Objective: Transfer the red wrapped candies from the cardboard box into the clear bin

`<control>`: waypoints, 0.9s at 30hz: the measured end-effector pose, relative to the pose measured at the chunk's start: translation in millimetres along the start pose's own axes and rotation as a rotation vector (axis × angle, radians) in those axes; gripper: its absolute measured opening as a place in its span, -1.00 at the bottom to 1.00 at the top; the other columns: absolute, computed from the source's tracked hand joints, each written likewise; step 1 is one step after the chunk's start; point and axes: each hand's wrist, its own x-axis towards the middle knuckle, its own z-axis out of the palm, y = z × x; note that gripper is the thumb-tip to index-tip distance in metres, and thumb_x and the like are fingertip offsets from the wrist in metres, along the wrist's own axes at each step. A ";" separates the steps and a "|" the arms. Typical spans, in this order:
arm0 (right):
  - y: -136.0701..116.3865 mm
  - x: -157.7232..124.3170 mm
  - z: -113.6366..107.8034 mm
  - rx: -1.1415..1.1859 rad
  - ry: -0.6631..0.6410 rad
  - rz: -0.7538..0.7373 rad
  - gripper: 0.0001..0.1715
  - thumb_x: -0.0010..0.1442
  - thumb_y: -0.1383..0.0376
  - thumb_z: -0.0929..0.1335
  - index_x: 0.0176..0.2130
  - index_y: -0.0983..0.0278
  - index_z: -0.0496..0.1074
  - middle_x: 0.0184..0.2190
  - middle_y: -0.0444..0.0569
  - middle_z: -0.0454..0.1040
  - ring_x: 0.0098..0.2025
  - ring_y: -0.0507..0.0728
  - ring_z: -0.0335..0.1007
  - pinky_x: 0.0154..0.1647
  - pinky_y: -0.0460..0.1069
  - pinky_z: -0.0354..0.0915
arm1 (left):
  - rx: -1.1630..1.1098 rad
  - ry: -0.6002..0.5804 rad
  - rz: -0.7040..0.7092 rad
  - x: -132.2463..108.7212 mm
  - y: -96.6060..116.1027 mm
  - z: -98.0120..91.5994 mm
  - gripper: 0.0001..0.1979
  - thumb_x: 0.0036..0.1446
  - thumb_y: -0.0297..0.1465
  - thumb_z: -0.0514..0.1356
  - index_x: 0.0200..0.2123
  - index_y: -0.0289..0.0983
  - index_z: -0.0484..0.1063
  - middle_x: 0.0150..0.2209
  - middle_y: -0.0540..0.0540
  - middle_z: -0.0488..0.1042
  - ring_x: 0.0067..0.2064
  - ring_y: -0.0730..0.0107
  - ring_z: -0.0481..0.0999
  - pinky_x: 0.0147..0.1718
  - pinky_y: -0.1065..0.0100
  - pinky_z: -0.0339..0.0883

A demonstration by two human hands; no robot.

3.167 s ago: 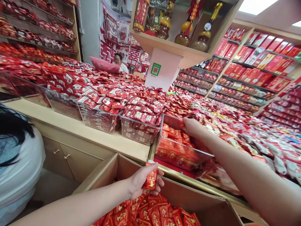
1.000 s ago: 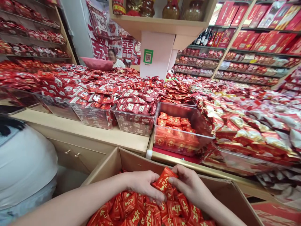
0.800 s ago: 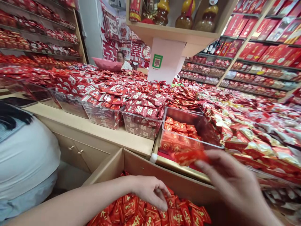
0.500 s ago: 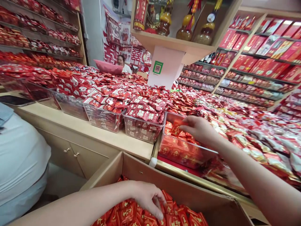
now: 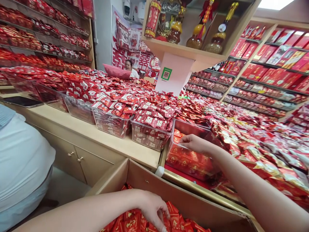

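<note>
My right hand reaches into a clear plastic bin of red packets with gold print. Its fingers are pinched together at a red packet near the bin's left side, and the fingertips partly hide it. Lower down, my left hand is inside a cardboard box, resting on loose red packets with gold characters. Its fingers are curved and apart from the thumb, and I make out nothing held between them. The frame's lower edge cuts off part of that hand.
Several clear bins of red packets, one a bin with double-happiness packets, line the counter. A person in a white shirt is close on the left. A phone lies on the counter. A display cabinet overhangs the heaped packets.
My right hand has moved down into the bin, bringing the red packet it held onto the packets there. My left hand stays in the box. The view has shifted slightly.
</note>
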 end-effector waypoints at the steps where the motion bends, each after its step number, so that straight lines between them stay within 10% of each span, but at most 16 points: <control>1: 0.3 -0.2 0.0 0.018 -0.001 -0.003 -0.85 -0.09 0.27 0.27 -0.53 0.33 0.32 -0.65 -0.15 0.29 -0.62 -0.05 0.11 -0.59 -0.13 0.09 | -0.001 -0.002 -0.004 1.3 -1.5 0.7 -0.36 -0.30 -0.15 0.25 -0.06 -0.19 0.28 -0.22 -0.06 0.47 -0.25 0.27 0.44 -0.30 0.33 0.26; 27: 4.7 -4.5 -0.9 0.176 0.073 -0.022 -0.89 -0.15 0.31 0.32 -0.54 0.33 0.31 -0.62 -0.15 0.32 -0.59 -0.06 0.17 -0.59 -0.16 0.14 | 0.141 -0.051 -0.064 5.1 -8.6 0.3 -0.31 -0.31 -0.15 0.24 -0.01 -0.14 0.23 -0.18 -0.07 0.45 -0.22 0.20 0.44 -0.31 0.31 0.25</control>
